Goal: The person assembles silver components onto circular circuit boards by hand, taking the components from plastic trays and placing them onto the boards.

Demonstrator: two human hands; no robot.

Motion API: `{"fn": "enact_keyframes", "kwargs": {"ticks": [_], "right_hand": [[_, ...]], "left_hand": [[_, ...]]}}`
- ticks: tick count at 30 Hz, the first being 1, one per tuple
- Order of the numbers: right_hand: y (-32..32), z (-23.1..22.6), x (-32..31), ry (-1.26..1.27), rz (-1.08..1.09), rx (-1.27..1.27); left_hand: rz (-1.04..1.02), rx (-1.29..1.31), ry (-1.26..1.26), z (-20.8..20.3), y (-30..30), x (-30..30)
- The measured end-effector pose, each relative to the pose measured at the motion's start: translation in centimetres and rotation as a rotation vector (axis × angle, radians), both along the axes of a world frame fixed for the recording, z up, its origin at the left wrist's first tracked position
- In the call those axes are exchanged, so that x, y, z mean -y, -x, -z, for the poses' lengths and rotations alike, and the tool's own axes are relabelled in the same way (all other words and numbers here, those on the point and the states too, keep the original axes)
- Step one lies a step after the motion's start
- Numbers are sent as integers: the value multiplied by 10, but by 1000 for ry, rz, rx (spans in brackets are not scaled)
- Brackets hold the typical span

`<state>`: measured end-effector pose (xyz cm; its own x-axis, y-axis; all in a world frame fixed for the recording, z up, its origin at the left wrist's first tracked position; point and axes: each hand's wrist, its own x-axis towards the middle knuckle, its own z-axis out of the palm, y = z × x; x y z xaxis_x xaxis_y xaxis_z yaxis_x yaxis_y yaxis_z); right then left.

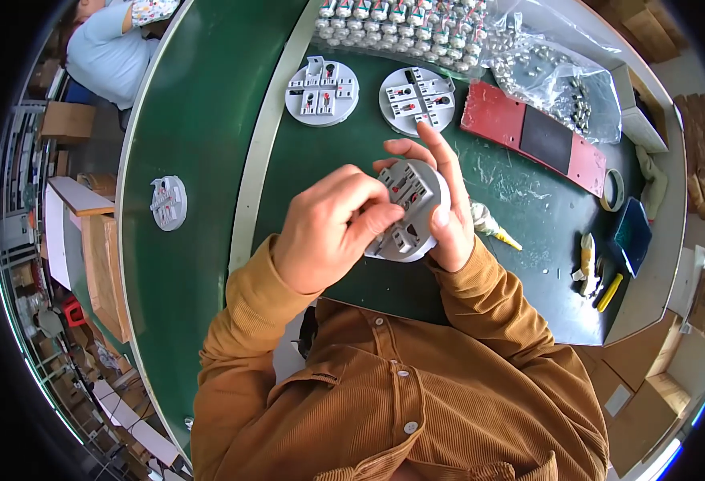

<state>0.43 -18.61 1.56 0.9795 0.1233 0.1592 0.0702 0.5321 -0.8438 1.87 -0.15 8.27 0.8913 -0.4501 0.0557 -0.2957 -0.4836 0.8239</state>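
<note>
A round grey plastic base (pixel 431 186) with raised slotted blocks and small red parts is tilted up in front of my chest. My right hand (pixel 453 228) grips its rim, thumb at the near side and fingers stretched along the far edge. My left hand (pixel 324 228) is closed over the base's face, thumb and fingertips pinched together there. Whatever is between those fingertips is hidden. Beyond my hands, two similar round bases lie face up, one grey base (pixel 321 92) to the left and another grey base (pixel 417 100) to the right.
A further base (pixel 168 204) lies on the green strip at left, past a pale rail (pixel 258 172). Behind stand rows of small metal parts (pixel 401 32) and a clear bag (pixel 557 88). A red board (pixel 493 120), tape roll (pixel 613 190) and yellow-handled tool (pixel 609 293) lie right.
</note>
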Motion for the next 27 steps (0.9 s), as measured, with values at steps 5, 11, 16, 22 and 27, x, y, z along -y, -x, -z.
{"fn": "enact_keyframes", "kwargs": {"ticks": [5, 11, 16, 22, 27], "right_hand": [[5, 0, 3, 147, -15, 96], [10, 4, 1, 66, -106, 73], [14, 1, -4, 218, 21, 124], [25, 7, -11, 311, -59, 262], [21, 7, -25, 436, -102, 346]], "left_hand": [[207, 311, 25, 13, -12, 4], [362, 594, -69, 20, -16, -2], [173, 417, 109, 13, -1, -10], [1, 108, 125, 17, 49, -13], [-16, 91, 166, 35, 48, -28]]}}
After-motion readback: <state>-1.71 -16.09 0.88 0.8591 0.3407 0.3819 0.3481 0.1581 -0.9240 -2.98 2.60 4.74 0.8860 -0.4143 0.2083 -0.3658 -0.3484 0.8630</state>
